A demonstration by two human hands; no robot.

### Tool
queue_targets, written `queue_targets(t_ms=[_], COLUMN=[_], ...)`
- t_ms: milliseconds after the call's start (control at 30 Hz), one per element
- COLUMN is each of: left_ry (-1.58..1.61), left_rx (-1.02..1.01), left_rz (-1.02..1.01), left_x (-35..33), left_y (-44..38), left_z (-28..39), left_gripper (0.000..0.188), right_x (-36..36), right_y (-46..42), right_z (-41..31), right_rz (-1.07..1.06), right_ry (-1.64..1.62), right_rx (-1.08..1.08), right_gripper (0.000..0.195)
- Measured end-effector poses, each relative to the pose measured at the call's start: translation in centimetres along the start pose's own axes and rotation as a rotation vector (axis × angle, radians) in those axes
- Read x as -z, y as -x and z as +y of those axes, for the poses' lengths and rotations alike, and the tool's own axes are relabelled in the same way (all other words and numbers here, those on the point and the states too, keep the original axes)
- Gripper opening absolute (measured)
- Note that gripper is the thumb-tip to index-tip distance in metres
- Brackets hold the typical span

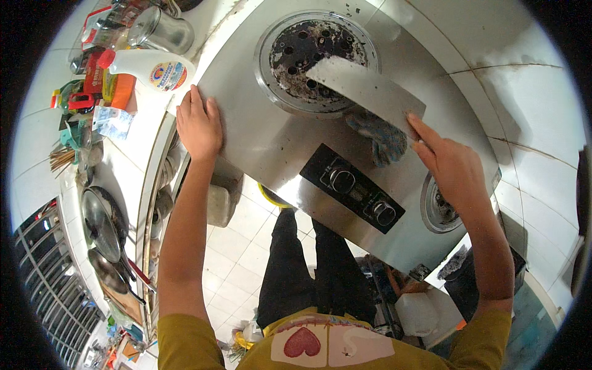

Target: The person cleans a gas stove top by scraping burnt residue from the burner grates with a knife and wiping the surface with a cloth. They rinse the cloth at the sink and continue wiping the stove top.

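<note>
My right hand grips a metal cleaver by its handle; the broad blade reaches over the dirty round burner plate of a stainless steel stovetop. Whether the blade touches the plate I cannot tell. Dark stains and flaking residue cover the plate. Below the blade, a grey-blue knitted glove or cloth lies on the steel. My left hand rests flat at the stovetop's left edge, fingers extended, holding nothing. A black control panel with two knobs lies between my arms.
A white cleaner bottle lies on the left counter near a metal pitcher and packets. Pans with a glass lid sit farther down that counter. A smaller burner is partly behind my right wrist. Tiled walls border the stove.
</note>
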State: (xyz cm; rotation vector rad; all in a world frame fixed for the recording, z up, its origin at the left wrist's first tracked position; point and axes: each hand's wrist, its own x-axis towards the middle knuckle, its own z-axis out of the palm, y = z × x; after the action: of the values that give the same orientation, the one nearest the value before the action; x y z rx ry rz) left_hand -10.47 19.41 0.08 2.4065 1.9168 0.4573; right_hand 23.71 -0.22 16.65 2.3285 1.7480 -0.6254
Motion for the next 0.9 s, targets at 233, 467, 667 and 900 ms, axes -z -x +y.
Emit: queue_targets(t_ms=[233,467,667,900], left_ry=[-0.001,0.008,-0.006,-0.002], left_rx=[-0.002,-0.009,-0.01,-0.008], left_rz=[0.008,0.012,0.013,0.005], left_x=[-0.1,-0.2,-0.1,0.0], left_y=[0.1,0.2,0.1,0.0], left_z=[0.1,0.0,-0.4,0.0], left_gripper=[0.049,0.048,0.049,0.048], right_x=[0.0,-0.5,-0.5,-0.3], right_y=[0.2,-0.1,0.8,-1.0], right_z=[0.8,0.4,-0.1,0.0], right_rz=[-0.04,0.012,-0.014,0.05], right_ry=[-0.001,0.004,0.003,0.04], right_rx=[-0.014,-0.008,-0.048,-0.01], right_gripper=[0.043,0.043,0.042,0.042])
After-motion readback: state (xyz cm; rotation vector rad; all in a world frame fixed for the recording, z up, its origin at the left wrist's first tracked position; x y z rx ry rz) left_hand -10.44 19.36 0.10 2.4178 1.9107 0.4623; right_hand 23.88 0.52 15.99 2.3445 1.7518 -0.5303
